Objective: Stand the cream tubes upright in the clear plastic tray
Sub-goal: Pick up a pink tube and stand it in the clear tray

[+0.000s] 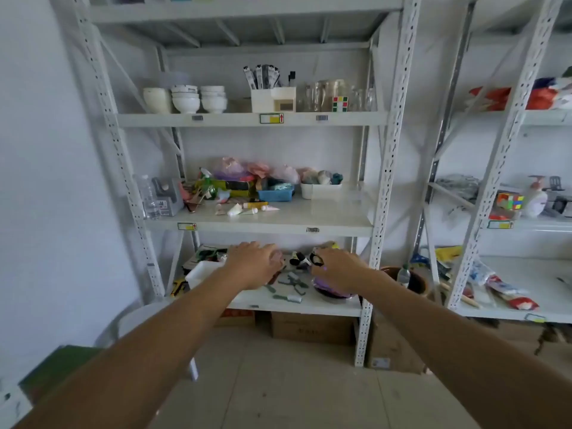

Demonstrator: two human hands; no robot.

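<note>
With both the left hand (252, 263) and right hand (335, 267) empty, fingers loosely spread at centre frame, the person should reach higher, since the small pastel cream tubes (247, 209) lie flat on the white metal shelf (309, 218) above; no clear tray is discernible.

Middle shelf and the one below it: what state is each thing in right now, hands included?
Cream tubes: lying flat in a loose cluster on the middle shelf, none upright.
Clear plastic tray: faint at the right of that shelf, apparently holding no tubes.
Blue basket: upright, filled.
Water bottle: standing upright.
Left hand: palm down over the lower shelf, holding nothing visible.
Right hand: palm down, fingers curled; grip unclear.
</note>
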